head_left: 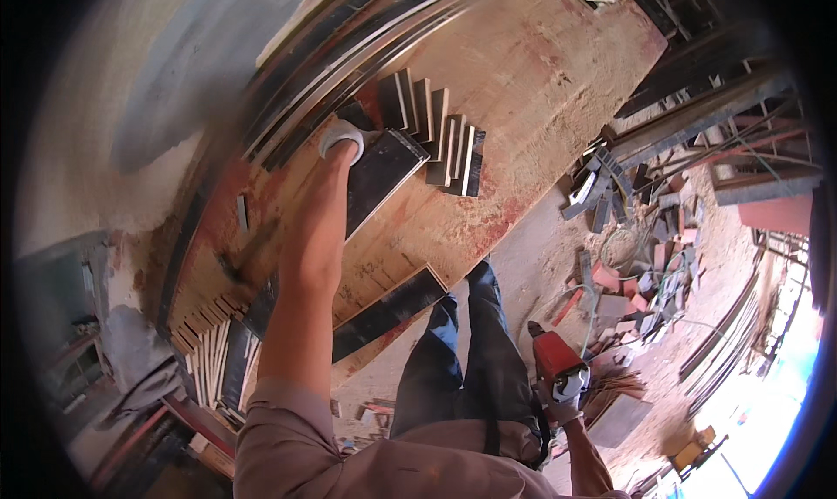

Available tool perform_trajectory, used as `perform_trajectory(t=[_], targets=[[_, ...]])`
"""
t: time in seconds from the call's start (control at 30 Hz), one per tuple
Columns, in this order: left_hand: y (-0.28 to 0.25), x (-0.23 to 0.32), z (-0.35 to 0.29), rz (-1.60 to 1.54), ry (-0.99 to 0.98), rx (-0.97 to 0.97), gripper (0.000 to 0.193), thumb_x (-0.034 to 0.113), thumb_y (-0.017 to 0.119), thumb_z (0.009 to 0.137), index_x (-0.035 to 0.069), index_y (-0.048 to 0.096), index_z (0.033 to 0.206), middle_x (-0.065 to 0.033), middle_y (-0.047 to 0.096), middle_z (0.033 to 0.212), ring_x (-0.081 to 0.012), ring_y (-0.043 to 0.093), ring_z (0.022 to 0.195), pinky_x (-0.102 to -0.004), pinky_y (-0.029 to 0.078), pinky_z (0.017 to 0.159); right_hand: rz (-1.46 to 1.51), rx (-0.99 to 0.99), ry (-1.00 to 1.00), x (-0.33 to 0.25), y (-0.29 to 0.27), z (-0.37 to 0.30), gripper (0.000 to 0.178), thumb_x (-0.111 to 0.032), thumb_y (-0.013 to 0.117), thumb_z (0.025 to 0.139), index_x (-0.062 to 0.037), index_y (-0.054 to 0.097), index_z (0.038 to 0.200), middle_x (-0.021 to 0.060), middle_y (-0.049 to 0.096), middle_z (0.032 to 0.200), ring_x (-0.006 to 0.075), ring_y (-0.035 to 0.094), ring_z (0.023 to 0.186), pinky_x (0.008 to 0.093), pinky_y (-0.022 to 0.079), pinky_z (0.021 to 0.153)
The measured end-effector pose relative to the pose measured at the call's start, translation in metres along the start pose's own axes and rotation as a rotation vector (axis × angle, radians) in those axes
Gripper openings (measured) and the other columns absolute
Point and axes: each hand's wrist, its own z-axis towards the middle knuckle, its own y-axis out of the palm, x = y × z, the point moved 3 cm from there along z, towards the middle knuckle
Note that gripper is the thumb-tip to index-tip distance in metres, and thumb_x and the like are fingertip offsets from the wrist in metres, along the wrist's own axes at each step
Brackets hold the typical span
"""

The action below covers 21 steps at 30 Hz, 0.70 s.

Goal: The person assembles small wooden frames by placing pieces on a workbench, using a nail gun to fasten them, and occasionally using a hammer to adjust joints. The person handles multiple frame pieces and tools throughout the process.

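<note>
- A large plywood tabletop (523, 89), dusted with sawdust, is seen across the centre and top of the frame
- A heap of offcuts (632, 281) is scattered on the ground at right
- A row of pale-edged strips (209, 351) is stacked at lower left
- Short black-faced panels (425, 111) are fanned out, overlapping, at upper centre
- A long black-faced board (388, 316) is laid along the tabletop's near edge, below centre
- A wider black-faced piece (379, 176) is placed just left of the fan, beside the gloved left hand (342, 142), whose finger closure cannot be told
- A red power tool (555, 356) is held at lower right, clamped in the gloved right hand (567, 393), well apart from the left
</note>
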Motion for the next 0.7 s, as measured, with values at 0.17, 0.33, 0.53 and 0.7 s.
perform_trajectory(t=[0.17, 0.33, 0.53, 0.7], targets=[[-0.085, 0.007, -0.06, -0.3, 0.28, 0.383, 0.069, 0.032, 0.092, 0.071, 0.005, 0.066, 0.129, -0.0221, 0.071, 0.122, -0.0378, 0.07, 0.114, -0.0474, 0.059, 0.092, 0.156, 0.115, 0.034, 0.006, -0.013, 0.006, 0.027, -0.022, 0.072, 0.089, -0.0089, 0.065, 0.112, 0.0091, 0.065, 0.101, 0.0299, 0.063, 0.092, 0.0451, 0.051, 0.081], [-0.12, 0.017, -0.21, -0.459, 0.87, 0.68, 0.09, 0.012, 0.088, 0.072, 0.008, 0.048, 0.153, -0.0195, 0.063, 0.119, -0.0387, 0.067, 0.105, -0.0481, 0.058, 0.088, -0.041, -0.046, 0.072, 0.061, 0.011, 0.027, 0.045, -0.022, 0.055, 0.102, -0.0158, 0.048, 0.146, 0.0135, 0.059, 0.133, 0.0316, 0.056, 0.12, 0.0457, 0.042, 0.105], [0.028, -0.061, -0.326, -0.775, 0.613, -0.043, 0.053, 0.017, 0.074, 0.088, -0.008, 0.058, 0.132, -0.0256, 0.071, 0.11, -0.0394, 0.072, 0.104, -0.0427, 0.057, 0.087, -0.101, 0.195, -0.118, -0.019, -0.027, 0.061, 0.034, -0.031, 0.079, 0.086, -0.0095, 0.066, 0.109, 0.0141, 0.065, 0.105, 0.0371, 0.062, 0.101, 0.0479, 0.05, 0.084], [0.126, -0.091, -0.363, -0.655, 0.659, -0.048, 0.044, 0.012, 0.06, 0.094, -0.005, 0.059, 0.134, -0.0293, 0.068, 0.113, -0.0416, 0.069, 0.104, -0.0455, 0.055, 0.088, -0.149, 0.178, -0.252, -0.085, -0.048, 0.056, 0.029, -0.027, 0.072, 0.091, -0.0086, 0.068, 0.114, 0.0141, 0.069, 0.111, 0.0363, 0.065, 0.103, 0.0458, 0.052, 0.089]])
